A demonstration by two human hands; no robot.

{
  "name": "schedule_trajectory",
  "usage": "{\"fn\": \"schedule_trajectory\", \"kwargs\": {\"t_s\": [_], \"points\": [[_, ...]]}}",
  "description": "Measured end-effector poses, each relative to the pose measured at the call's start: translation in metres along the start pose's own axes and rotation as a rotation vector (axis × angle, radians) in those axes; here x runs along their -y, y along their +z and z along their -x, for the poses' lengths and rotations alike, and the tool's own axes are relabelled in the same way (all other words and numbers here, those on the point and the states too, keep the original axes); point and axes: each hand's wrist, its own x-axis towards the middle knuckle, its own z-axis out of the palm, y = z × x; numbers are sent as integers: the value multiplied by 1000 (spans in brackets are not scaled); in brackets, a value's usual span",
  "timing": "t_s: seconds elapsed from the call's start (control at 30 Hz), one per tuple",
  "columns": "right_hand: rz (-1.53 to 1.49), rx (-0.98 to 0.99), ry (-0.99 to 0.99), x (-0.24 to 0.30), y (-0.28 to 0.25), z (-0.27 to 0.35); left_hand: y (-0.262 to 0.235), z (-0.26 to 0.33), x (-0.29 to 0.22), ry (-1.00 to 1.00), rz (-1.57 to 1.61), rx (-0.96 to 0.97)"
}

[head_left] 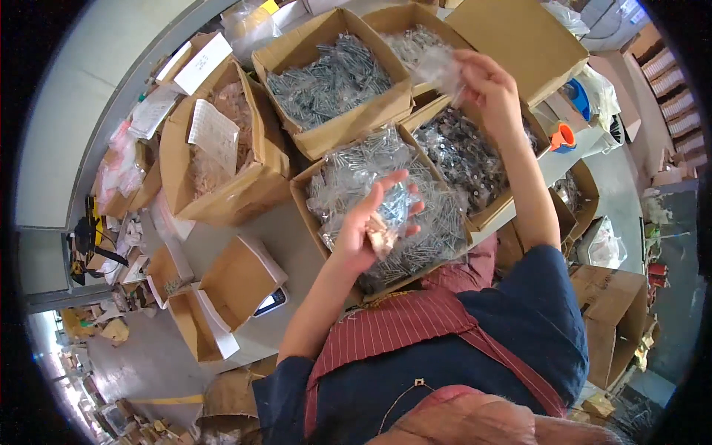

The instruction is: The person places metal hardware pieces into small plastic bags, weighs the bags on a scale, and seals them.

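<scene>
My left hand is above the near carton of bagged screws, palm up with its fingers curled. It holds small clear bags of silvery screws, along with beige pieces in the palm. My right hand reaches up to the far right, pinching a crumpled clear plastic bag; its contents are hard to make out. That bag is above the edge of a back carton with bagged metal hardware. Below my right hand is a carton of dark washer-like parts in bags.
A carton of long screws stands behind the near one. To its left, a carton of beige pieces has a paper sheet on top. Small cardboard trays lie at the left, and an orange cup stands at the right.
</scene>
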Motion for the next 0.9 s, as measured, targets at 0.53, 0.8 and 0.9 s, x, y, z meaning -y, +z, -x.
{"fn": "schedule_trajectory", "kwargs": {"t_s": [0.53,0.8,0.9], "points": [[1960,15,464,-92,-258,55,-14,66,-16,301,18,-411],[1482,-364,136,-89,-298,68,-26,90,-25,343,63,-494],[1248,-405,289,-80,-302,70,-31,93,-25,328,95,-486]]}}
